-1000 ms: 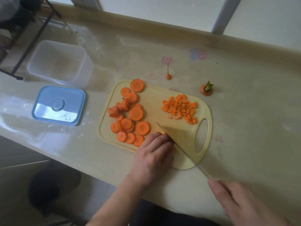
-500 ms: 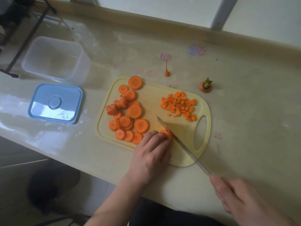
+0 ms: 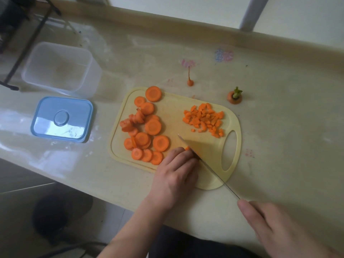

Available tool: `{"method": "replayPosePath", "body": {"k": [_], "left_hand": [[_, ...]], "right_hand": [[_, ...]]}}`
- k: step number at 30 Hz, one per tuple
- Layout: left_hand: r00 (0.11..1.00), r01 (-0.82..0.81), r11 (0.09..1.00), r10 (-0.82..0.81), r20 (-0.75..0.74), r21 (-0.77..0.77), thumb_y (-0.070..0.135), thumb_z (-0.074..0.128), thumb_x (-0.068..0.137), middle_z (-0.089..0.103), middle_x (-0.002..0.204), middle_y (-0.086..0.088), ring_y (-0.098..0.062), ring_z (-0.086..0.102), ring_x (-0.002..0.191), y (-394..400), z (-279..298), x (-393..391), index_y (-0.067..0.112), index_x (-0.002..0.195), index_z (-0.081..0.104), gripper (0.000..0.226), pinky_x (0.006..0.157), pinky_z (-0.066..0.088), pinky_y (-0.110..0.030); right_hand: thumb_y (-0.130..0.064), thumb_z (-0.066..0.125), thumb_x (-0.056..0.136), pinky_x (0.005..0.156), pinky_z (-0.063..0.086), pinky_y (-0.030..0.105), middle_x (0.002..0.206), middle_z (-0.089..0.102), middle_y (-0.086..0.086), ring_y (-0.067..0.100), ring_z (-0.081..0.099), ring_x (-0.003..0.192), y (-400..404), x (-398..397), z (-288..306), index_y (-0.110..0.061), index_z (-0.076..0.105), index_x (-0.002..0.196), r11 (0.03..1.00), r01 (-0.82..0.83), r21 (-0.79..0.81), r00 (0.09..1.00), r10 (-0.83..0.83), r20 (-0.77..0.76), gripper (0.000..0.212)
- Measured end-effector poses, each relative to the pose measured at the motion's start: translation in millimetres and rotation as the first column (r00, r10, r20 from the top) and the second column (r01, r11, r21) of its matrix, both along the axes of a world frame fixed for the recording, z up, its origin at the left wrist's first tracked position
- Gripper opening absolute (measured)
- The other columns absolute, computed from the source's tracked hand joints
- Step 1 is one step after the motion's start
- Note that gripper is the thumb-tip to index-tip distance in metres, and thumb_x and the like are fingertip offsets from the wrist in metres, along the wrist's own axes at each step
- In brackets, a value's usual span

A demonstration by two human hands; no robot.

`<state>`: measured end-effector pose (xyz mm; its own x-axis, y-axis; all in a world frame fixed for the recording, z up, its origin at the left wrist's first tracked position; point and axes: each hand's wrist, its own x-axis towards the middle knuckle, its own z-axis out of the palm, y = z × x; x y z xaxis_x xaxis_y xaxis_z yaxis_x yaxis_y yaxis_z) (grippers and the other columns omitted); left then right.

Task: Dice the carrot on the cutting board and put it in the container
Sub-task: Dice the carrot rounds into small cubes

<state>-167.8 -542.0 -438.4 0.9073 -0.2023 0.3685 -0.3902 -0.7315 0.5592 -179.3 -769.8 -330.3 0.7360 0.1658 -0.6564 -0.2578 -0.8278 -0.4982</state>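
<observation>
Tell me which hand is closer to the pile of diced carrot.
Left. The left hand rests on the cutting board below the diced carrot; the right hand grips the knife off the board's near corner.

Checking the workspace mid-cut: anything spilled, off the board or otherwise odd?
Nothing spilled. Two trimmings sit off the cutting board on the counter: the carrot tip and the carrot top. The container holds no carrot, its blue lid lying beside it.

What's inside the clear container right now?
Nothing orange shows inside the clear container; it looks empty. Its blue lid lies beside it, and the diced carrot sits on the cutting board.
</observation>
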Motion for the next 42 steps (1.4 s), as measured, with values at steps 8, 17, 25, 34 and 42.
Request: {"method": "replayPosePath", "body": {"k": [8,17,25,34,42], "left_hand": [[0.999,-0.024,0.999,0.023,0.045,0.024,0.005,0.066,0.092,0.069,0.102,-0.014,-0.033,0.060,0.097,0.7,-2.3,-2.6,-0.002,0.095,0.074,0.012,0.088,0.052,-0.038],[0.998,-0.052,0.999,0.052,0.037,0.009,0.006,0.070,0.091,0.071,0.101,-0.012,-0.033,0.063,0.096,-0.1,-2.4,-2.0,-0.001,0.090,0.075,0.009,0.088,0.052,-0.038],[0.999,-0.031,0.999,0.031,0.023,-0.011,0.004,0.065,0.092,0.072,0.102,-0.010,-0.031,0.065,0.098,-0.8,-2.2,-0.9,0.000,0.091,0.076,0.012,0.091,0.053,-0.035],[0.997,-0.074,0.997,0.074,0.024,-0.011,0.002,0.071,0.088,0.069,0.098,-0.013,-0.033,0.062,0.095,1.0,-3.2,-3.3,-0.002,0.088,0.074,0.005,0.086,0.052,-0.037],[0.995,-0.097,0.993,0.098,0.014,-0.068,0.005,0.064,0.092,0.072,0.099,-0.009,-0.029,0.065,0.095,1.9,-1.5,-2.6,-0.001,0.086,0.075,0.013,0.087,0.054,-0.035]], "right_hand": [[-0.101,0.017,0.059,0.049,0.028,0.027,0.048,0.030,-0.002,0.008,0.029,0.046,8.8,11.6,-11.9,-0.008,0.034,0.062,0.988,0.025,0.152,0.999,-0.020,-0.032,0.095],[-0.099,0.010,0.058,0.058,0.038,0.029,0.055,0.037,-0.001,0.006,0.035,0.050,-2.3,-5.2,7.8,-0.011,0.040,0.077,0.999,0.030,0.031,0.997,-0.027,-0.076,0.095],[-0.097,0.009,0.065,0.056,0.040,0.038,0.047,0.038,0.000,0.009,0.038,0.045,17.9,5.8,-14.5,-0.013,0.041,0.063,0.994,-0.016,0.106,1.000,0.014,0.012,0.091],[-0.099,0.013,0.061,0.052,0.033,0.025,0.053,0.036,-0.002,0.006,0.033,0.048,8.7,-1.3,10.8,-0.004,0.040,0.068,0.996,0.034,0.088,0.997,-0.028,-0.074,0.099],[-0.104,0.002,0.048,0.059,0.039,0.022,0.051,0.041,-0.004,0.006,0.040,0.049,5.7,-10.9,6.4,-0.006,0.045,0.075,1.000,0.004,-0.015,1.000,-0.005,-0.025,0.110]]}}
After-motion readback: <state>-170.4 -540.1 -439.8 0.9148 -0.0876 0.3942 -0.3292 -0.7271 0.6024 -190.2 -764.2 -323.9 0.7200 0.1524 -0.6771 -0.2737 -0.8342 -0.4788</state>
